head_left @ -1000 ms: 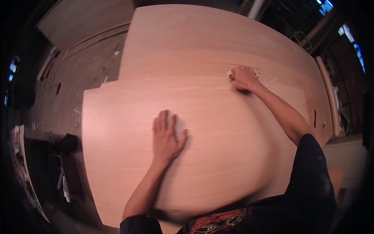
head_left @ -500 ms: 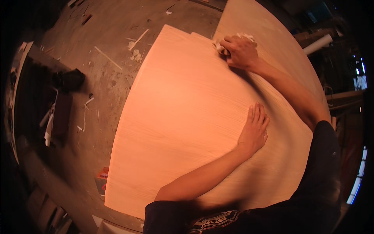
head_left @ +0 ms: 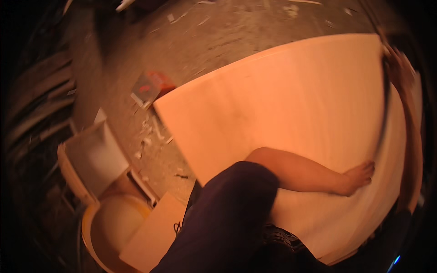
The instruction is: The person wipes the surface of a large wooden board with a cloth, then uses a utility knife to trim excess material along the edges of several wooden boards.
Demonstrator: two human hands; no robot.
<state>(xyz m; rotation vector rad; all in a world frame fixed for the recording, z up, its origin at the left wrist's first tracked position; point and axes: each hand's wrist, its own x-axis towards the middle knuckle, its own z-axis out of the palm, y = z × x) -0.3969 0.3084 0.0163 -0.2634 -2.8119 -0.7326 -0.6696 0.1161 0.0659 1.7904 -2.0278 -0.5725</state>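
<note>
A large pale wood-grain panel (head_left: 282, 100) with a curved edge lies below me, filling the middle and right of the view. My left hand (head_left: 357, 177) rests on its surface, palm down, fingers stretched out and holding nothing. Out at the far right edge, my right hand (head_left: 400, 68) is closed at the panel's far corner, its arm reaching along the right side. The crumpled pale cloth or paper in its grip is mostly hidden by the fingers and motion blur. A dark shadow line runs down the panel between the two arms.
A red and grey box (head_left: 152, 86) sits on the littered floor (head_left: 218, 41) by the panel's left corner. At lower left are an open box with a pale inside (head_left: 98, 157), a round yellow-rimmed container (head_left: 88, 227) and a flat board (head_left: 157, 232). Stacked slats (head_left: 41, 100) line the left.
My view has swung left, so the panel and both hands appear farther right. The containers at lower left have come into sight. My left hand stays on the panel; my right remains closed.
</note>
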